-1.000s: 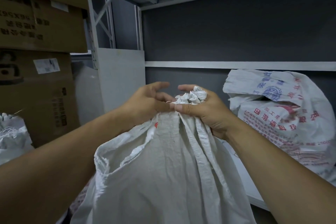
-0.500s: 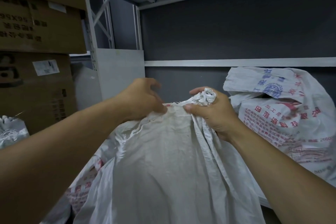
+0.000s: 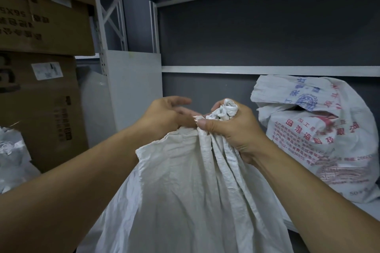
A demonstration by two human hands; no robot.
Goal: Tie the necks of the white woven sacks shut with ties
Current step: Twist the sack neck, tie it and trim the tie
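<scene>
White woven sack (image 3: 185, 191) fills the near centre of the head view. It hangs in long creases from its neck (image 3: 226, 110), and its lower part runs out of the bottom of the frame.

- Right hand (image 3: 236, 129): grip clamped round the gathered neck. Fingers and thumb are curled tight, and a crumpled tuft of cloth sticks out above the fist.
- Left hand (image 3: 166, 117): just left of the right hand, touching it at the thumb. Its thumb is raised and its fingers reach toward the bunch. The fingers are motion-blurred, so I cannot tell whether this grip is apart or pinching cloth.
- A loose, ungathered stretch of the sack's rim (image 3: 152, 146) droops from under the left hand, down and to the left.

Surroundings:
- Printed sack (image 3: 320, 139), white with red and blue lettering, lies on the shelf (image 3: 287, 220) to the right, beyond the right forearm.
- Grey back wall with a white rail (image 3: 246, 69) runs across the far side.
- Two stacked cardboard boxes (image 3: 41, 80) stand at far left.
- More crumpled white sacking (image 3: 12, 156) lies below the boxes at the left edge.
- White panel (image 3: 133, 88) stands behind the left hand.
</scene>
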